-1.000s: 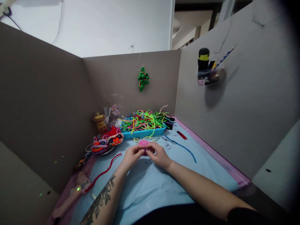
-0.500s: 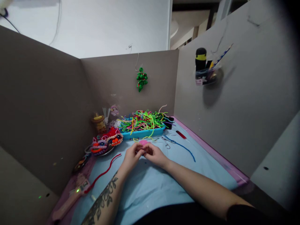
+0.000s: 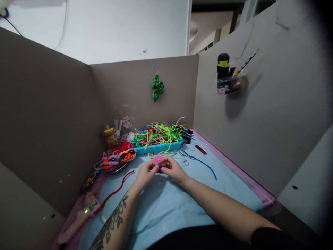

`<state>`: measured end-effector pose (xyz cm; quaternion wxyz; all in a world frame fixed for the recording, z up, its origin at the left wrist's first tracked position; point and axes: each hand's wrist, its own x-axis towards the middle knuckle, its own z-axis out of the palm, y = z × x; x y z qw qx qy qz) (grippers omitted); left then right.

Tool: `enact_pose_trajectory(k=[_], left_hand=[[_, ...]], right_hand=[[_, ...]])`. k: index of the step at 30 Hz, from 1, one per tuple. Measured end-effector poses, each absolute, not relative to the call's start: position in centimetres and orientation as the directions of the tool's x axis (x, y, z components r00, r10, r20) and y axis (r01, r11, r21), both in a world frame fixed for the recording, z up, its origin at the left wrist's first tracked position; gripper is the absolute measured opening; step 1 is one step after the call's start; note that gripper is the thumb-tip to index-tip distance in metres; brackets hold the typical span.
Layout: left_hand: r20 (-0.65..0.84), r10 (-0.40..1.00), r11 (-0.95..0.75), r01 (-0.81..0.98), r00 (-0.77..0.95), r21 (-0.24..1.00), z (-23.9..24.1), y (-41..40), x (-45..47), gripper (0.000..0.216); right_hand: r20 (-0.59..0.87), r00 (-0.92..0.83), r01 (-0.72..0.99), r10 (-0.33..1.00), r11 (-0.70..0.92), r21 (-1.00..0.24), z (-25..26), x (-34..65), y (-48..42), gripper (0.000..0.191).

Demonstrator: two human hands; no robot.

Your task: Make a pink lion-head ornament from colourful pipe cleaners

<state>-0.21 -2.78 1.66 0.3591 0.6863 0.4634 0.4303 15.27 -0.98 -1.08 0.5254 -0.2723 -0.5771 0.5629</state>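
Between the fingertips of both hands sits a small red and blue fuzzy piece (image 3: 160,167), seemingly of pipe cleaner; its shape is mostly covered. My left hand (image 3: 147,172) pinches it from the left, and my right hand (image 3: 173,170) from the right. Just beyond the fingers shows a pink fuzzy piece (image 3: 158,158); whether it joins the held piece I cannot tell. Scissors (image 3: 185,159) and a blue pipe cleaner (image 3: 204,164) lie to the right of my right hand. A red pipe cleaner (image 3: 117,191) stretches across the cloth left of my left hand.
A blue tray (image 3: 156,149) heaped with coloured pipe cleaners stands at the back. Left of it are fuzzy animal-face pieces (image 3: 118,159) on a dish and a brown jar (image 3: 109,138). A pink hot glue gun (image 3: 80,220) lies front left. Grey panels (image 3: 260,114) enclose the table.
My fingers have shifted and spread apart slightly, so the red and blue piece now shows between them. More of the pink piece is visible. Other things stay where they were.
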Motion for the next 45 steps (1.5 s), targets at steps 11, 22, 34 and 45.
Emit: enact_pose_trajectory(k=[11, 22, 34, 45], left_hand=[[0.251, 0.925, -0.356, 0.42, 0.284, 0.835, 1.5, -2.8, -0.3, 0.019], [0.155, 0.953, -0.237, 0.324, 0.26, 0.916, 1.7, -2.9, -0.4, 0.023], [0.099, 0.956, -0.18, 0.291, 0.275, 0.94, 2.8, -3.6, -0.2, 0.022], [0.136, 0.981, -0.171, 0.282, 0.14, 0.944, 1.6, -3.0, 0.1, 0.025]], right_hand=[[0.308, -0.337, 0.086, 0.89, 0.355, -0.931, -1.1, 16.1, -0.2, 0.009], [0.349, -0.306, 0.148, 0.886, 0.406, -0.902, -1.1, 16.0, -0.3, 0.014], [0.295, -0.345, -0.025, 0.891, 0.305, -0.952, -0.8, 15.7, -0.7, 0.016], [0.29, -0.223, -0.147, 0.931, 0.262, -0.954, -0.7, 14.6, -1.4, 0.017]])
